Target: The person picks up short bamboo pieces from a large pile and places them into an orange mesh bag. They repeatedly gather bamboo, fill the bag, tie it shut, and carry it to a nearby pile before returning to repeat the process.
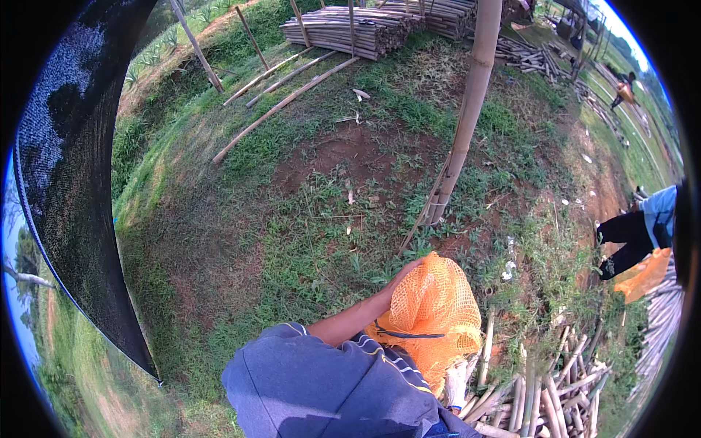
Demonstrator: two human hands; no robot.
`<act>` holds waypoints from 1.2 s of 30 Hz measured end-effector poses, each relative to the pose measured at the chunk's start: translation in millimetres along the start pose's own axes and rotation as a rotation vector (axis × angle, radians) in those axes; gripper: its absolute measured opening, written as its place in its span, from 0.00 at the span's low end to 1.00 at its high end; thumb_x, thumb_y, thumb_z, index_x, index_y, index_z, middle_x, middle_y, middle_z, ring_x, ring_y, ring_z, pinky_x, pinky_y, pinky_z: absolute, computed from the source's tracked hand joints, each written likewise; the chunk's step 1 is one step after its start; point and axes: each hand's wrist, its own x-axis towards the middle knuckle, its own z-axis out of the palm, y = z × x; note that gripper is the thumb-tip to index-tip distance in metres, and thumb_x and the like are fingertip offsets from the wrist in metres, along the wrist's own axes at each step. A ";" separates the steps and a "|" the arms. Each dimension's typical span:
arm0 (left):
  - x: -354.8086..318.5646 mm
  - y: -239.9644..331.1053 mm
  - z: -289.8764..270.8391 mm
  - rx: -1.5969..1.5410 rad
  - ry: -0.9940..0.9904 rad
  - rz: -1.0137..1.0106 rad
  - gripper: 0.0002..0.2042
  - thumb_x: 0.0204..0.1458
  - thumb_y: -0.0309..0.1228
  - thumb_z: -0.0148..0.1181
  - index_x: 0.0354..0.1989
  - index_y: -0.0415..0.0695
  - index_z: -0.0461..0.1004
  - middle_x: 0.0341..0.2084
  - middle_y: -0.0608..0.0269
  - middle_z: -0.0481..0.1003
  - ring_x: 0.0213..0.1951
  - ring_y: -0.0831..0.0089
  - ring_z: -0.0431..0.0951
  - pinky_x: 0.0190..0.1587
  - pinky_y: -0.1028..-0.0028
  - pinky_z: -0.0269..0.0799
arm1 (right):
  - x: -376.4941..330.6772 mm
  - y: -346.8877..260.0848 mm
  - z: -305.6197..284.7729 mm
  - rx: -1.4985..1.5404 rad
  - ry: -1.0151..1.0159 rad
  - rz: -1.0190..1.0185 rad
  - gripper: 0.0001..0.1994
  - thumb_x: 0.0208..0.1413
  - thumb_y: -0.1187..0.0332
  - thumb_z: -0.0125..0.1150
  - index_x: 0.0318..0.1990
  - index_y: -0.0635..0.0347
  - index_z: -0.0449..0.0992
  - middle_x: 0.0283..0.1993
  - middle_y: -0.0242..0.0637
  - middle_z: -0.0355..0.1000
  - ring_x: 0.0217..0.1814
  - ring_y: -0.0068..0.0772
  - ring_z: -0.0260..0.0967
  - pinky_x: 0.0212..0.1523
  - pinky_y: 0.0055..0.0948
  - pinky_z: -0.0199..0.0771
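Observation:
My left arm reaches out from a blue short sleeve to an orange mesh sack (436, 303). At the sack's upper left edge, my left hand (409, 274) is closed on the netting; most of its fingers are hidden. The sack hangs bunched in front of my body, with a dark cord (409, 335) across its lower part. My right hand does not show; the sack and my shirt cover that side. Just below the netting is a whitish thing (456, 383) that I cannot make out clearly.
Cut bamboo pieces (540, 401) lie heaped at the lower right. A bamboo post (467, 109) stands ahead, beyond the sack. Dark shade netting (80, 182) hangs on the left. Stacked poles (350, 33) lie far back. A person (642, 226) with orange netting is at the right edge.

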 end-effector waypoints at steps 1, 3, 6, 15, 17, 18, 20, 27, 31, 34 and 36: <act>27.9 2.8 -6.2 0.005 -0.022 0.035 0.14 0.76 0.39 0.52 0.60 0.45 0.76 0.47 0.67 0.81 0.46 0.77 0.83 0.48 0.72 0.84 | 16.3 -11.5 -15.0 -0.064 -0.014 -0.031 0.23 0.71 0.63 0.58 0.70 0.58 0.71 0.63 0.44 0.75 0.65 0.47 0.73 0.68 0.45 0.73; 67.6 16.9 39.7 0.017 -0.062 0.119 0.15 0.76 0.40 0.51 0.58 0.45 0.76 0.46 0.67 0.81 0.45 0.77 0.84 0.48 0.72 0.84 | 43.4 -24.6 -55.8 -0.165 0.005 -0.056 0.23 0.70 0.63 0.58 0.69 0.59 0.71 0.63 0.45 0.75 0.65 0.47 0.73 0.68 0.46 0.73; 102.6 33.3 89.1 -0.030 0.007 0.103 0.15 0.75 0.40 0.52 0.59 0.44 0.76 0.46 0.66 0.82 0.46 0.76 0.84 0.49 0.71 0.84 | 86.2 -34.8 -102.1 -0.265 -0.015 -0.104 0.23 0.70 0.63 0.58 0.69 0.59 0.72 0.62 0.46 0.76 0.64 0.49 0.73 0.68 0.47 0.73; 285.1 -3.3 141.9 -0.063 0.022 -0.099 0.15 0.76 0.41 0.51 0.54 0.44 0.79 0.44 0.66 0.83 0.45 0.76 0.83 0.51 0.71 0.82 | 265.3 -60.0 -230.3 -0.558 0.014 -0.257 0.24 0.68 0.62 0.59 0.68 0.60 0.72 0.61 0.49 0.76 0.63 0.52 0.73 0.66 0.49 0.73; 343.6 -10.9 152.6 -0.027 0.042 -0.073 0.16 0.75 0.42 0.51 0.54 0.44 0.79 0.43 0.66 0.83 0.43 0.75 0.83 0.49 0.71 0.82 | 319.4 -68.0 -242.4 -0.620 -0.012 -0.314 0.24 0.68 0.62 0.59 0.68 0.60 0.72 0.61 0.50 0.76 0.63 0.53 0.73 0.66 0.49 0.73; 373.6 -8.8 154.5 -0.001 0.054 -0.061 0.16 0.75 0.43 0.52 0.54 0.44 0.79 0.44 0.67 0.83 0.44 0.76 0.83 0.49 0.71 0.82 | 348.0 -72.9 -242.8 -0.649 -0.028 -0.353 0.24 0.68 0.62 0.59 0.68 0.61 0.72 0.60 0.50 0.76 0.63 0.54 0.74 0.66 0.50 0.73; 435.9 2.0 174.8 0.040 0.066 -0.044 0.17 0.75 0.44 0.52 0.56 0.44 0.78 0.46 0.67 0.82 0.44 0.77 0.82 0.48 0.71 0.82 | 397.6 -78.2 -251.2 -0.720 -0.059 -0.435 0.24 0.68 0.62 0.59 0.68 0.61 0.72 0.60 0.51 0.76 0.63 0.54 0.74 0.66 0.50 0.73; 621.1 78.2 247.0 0.033 0.105 0.158 0.15 0.75 0.40 0.50 0.56 0.43 0.77 0.44 0.66 0.80 0.42 0.77 0.82 0.46 0.72 0.82 | 555.7 -203.8 -340.2 -0.662 -0.191 -0.408 0.22 0.65 0.63 0.59 0.64 0.63 0.74 0.54 0.56 0.76 0.59 0.61 0.72 0.62 0.54 0.72; 704.0 129.1 301.4 0.024 0.178 0.125 0.16 0.74 0.43 0.51 0.54 0.44 0.77 0.40 0.65 0.81 0.40 0.75 0.84 0.42 0.68 0.85 | 618.2 -261.0 -418.6 -0.525 -0.124 -0.239 0.15 0.61 0.68 0.59 0.54 0.61 0.77 0.49 0.56 0.75 0.54 0.63 0.72 0.57 0.55 0.71; 771.8 150.3 324.7 -0.182 0.177 0.014 0.19 0.73 0.46 0.50 0.53 0.41 0.78 0.41 0.59 0.84 0.40 0.69 0.86 0.46 0.65 0.87 | 659.7 -284.9 -450.2 -0.575 0.024 -0.241 0.16 0.59 0.70 0.61 0.54 0.59 0.78 0.47 0.54 0.76 0.53 0.62 0.72 0.57 0.54 0.72; 827.0 156.4 340.1 -0.241 0.056 0.031 0.21 0.73 0.46 0.49 0.52 0.39 0.79 0.42 0.55 0.85 0.41 0.64 0.88 0.48 0.62 0.88 | 693.9 -329.1 -460.2 -0.448 -0.046 -0.143 0.17 0.61 0.69 0.65 0.56 0.63 0.77 0.48 0.52 0.76 0.52 0.52 0.76 0.53 0.48 0.76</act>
